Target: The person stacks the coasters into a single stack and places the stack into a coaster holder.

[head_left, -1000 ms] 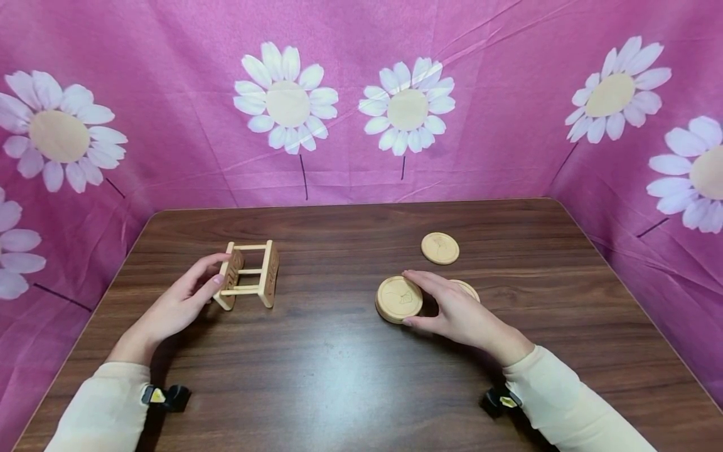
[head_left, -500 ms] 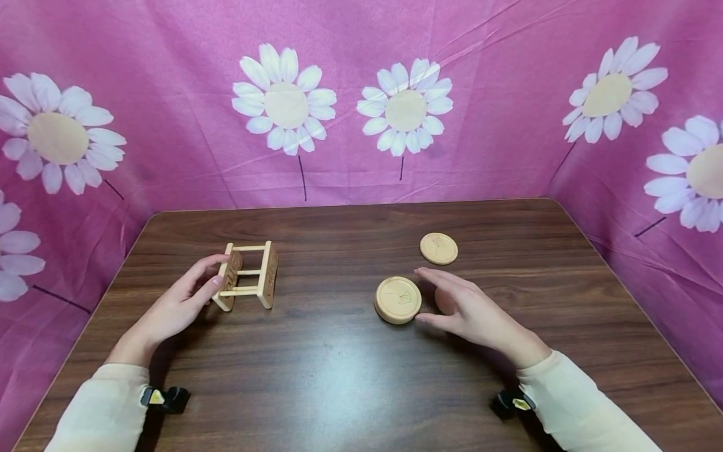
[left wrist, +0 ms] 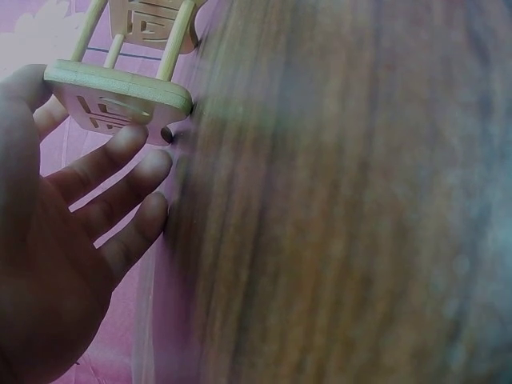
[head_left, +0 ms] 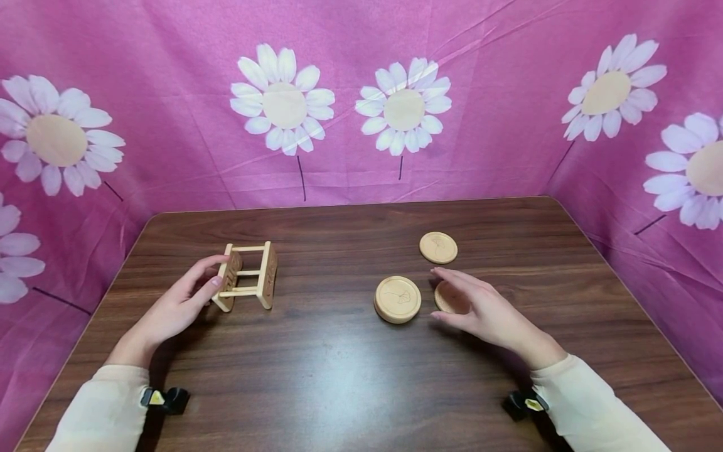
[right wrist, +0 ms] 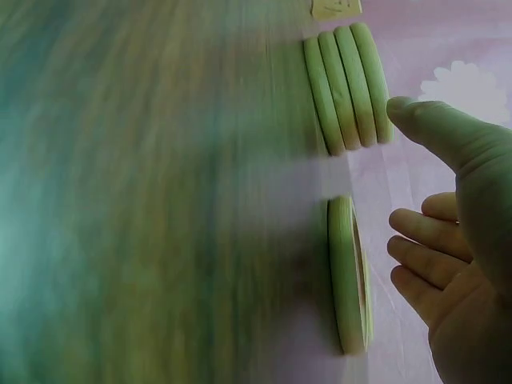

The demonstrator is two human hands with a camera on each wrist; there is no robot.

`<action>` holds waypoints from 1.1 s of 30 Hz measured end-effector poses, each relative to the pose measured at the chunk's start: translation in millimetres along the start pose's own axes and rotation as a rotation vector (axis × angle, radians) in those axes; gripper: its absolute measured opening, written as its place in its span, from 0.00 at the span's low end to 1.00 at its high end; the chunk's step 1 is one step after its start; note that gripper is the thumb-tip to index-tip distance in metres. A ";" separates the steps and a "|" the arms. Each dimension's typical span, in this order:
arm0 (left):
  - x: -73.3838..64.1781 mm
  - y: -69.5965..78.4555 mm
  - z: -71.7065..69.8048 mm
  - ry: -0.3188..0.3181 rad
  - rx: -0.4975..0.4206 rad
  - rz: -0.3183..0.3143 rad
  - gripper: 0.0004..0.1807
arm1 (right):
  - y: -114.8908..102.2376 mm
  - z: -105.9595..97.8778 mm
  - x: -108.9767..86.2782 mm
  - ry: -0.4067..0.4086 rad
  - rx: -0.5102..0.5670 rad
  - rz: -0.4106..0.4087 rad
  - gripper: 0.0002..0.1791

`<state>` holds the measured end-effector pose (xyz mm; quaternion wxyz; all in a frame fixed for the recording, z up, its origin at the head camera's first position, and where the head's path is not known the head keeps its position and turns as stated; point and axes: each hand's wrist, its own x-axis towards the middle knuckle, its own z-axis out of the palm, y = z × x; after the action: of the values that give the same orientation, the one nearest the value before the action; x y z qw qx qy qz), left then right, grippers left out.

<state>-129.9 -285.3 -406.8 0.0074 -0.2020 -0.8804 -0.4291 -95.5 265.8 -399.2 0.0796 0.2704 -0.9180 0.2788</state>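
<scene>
At the left of the table, my left hand (head_left: 172, 307) pinches the near panel of a wooden coaster holder (head_left: 267, 276) between thumb and fingers. The holder has two cut-out panels joined by round rods; in the left wrist view its panel (left wrist: 120, 100) shows close to the fingertips. My right hand (head_left: 491, 314) hovers, fingers apart, over a round wooden coaster (head_left: 446, 297) that it partly hides. Left of it stands a stack of coasters (head_left: 397, 299), the top one engraved with a leaf. In the right wrist view the stack (right wrist: 348, 88) shows several layers near the thumb.
Another engraved coaster (head_left: 438, 247) lies flat farther back on the dark wooden table (head_left: 327, 364). A pink cloth (head_left: 350, 169) with white daisies hangs behind the table and along both sides.
My right hand has let go of the coaster stack and moved to the right, over the single coaster. The stack stays in place. My left hand keeps its hold on the holder.
</scene>
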 end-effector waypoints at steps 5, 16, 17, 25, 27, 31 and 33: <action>0.3 1.2 0.2 0.005 -0.007 0.004 0.23 | 5.2 -4.4 -5.7 0.009 -0.016 0.015 0.43; 0.5 -0.4 -0.7 -0.005 0.005 -0.008 0.23 | 17.1 -6.8 -15.1 0.003 -0.054 0.041 0.42; 0.5 -0.5 -0.6 -0.006 0.005 -0.007 0.23 | 17.7 -7.0 -15.9 0.004 -0.053 0.042 0.42; 0.4 0.7 -0.3 -0.009 0.009 -0.013 0.23 | 23.4 -8.3 -22.3 0.002 -0.091 0.052 0.42; 0.4 1.0 -0.3 -0.008 0.010 -0.014 0.23 | 24.6 -9.0 -23.8 -0.007 -0.112 0.061 0.43; -0.1 1.1 -0.3 -0.006 0.020 -0.020 0.23 | 26.0 -10.7 -25.3 -0.032 -0.130 0.089 0.44; -0.4 0.9 -0.2 -0.005 0.021 -0.023 0.23 | 26.2 -11.9 -25.9 -0.045 -0.126 0.107 0.44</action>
<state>-129.2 -285.2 -406.1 0.0022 -0.1927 -0.8871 -0.4194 -88.0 302.4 -409.2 0.0607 0.2217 -0.9484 0.2184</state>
